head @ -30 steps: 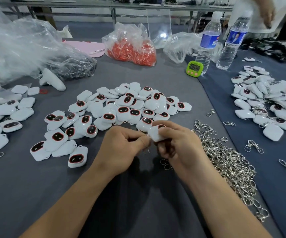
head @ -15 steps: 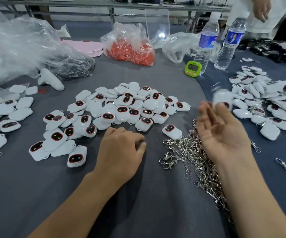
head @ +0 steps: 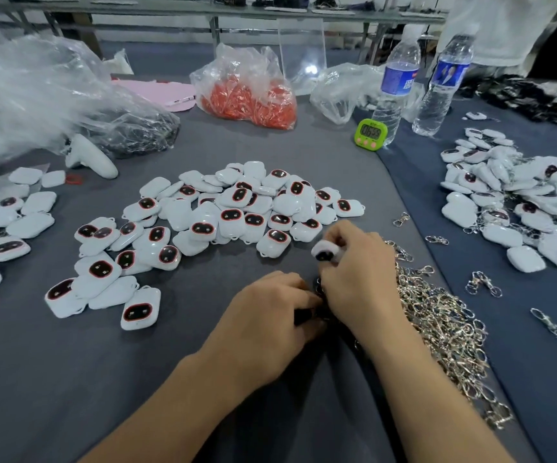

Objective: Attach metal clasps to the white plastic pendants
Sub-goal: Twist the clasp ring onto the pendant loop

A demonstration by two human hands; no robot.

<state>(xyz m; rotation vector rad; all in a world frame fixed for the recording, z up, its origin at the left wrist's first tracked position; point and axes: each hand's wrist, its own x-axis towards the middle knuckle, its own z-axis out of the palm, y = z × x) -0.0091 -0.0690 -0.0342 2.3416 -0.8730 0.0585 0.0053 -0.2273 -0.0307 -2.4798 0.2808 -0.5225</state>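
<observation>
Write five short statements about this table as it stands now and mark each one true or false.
1. The right hand grips a white plastic pendant with a dark oval face. True.
2. The heap of silver metal clasps lies left of the left hand. False: it lies to the right of the right hand.
3. The small green digital timer stands beside a clear plastic water bottle. True.
4. The clear plastic bag of orange pieces sits between the two hands. False: it sits at the far side, beyond the central pile of white pendants.
5. The second clear water bottle lies on its side. False: it stands upright.
</observation>
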